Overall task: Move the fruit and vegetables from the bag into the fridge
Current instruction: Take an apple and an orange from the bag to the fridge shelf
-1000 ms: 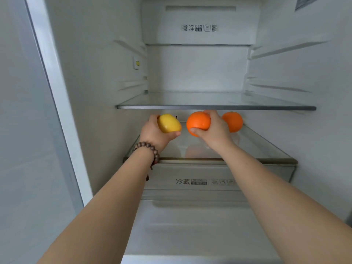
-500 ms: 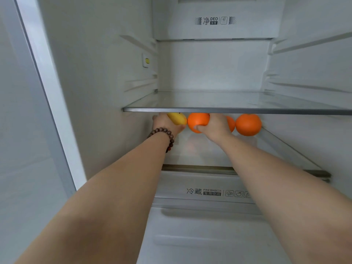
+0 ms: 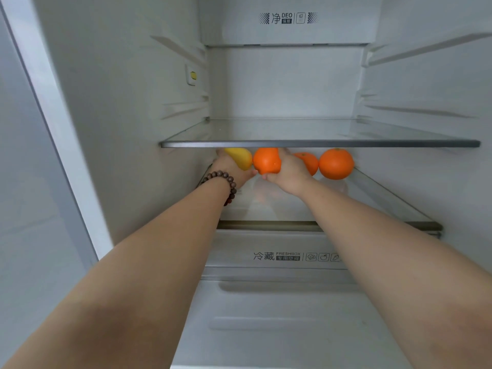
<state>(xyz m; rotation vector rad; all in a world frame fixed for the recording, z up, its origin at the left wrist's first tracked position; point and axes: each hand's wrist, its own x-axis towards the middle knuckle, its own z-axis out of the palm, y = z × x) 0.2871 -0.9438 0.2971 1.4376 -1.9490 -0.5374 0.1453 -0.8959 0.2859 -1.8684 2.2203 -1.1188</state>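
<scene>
L hand (image 3: 231,172) grips yellow fruit (image 3: 241,157), R hand (image 3: 288,169) grips orange (image 3: 267,160), both far back over lower glass shelf (image 3: 386,201); released carelessly, round fruit prob rolls off toward front edge.

Soft even light, slight blur, wide-angle edge distortion

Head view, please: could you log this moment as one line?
left hand: holds yellow fruit | right hand: holds orange | lower glass shelf: two oranges | stage: placing
</scene>
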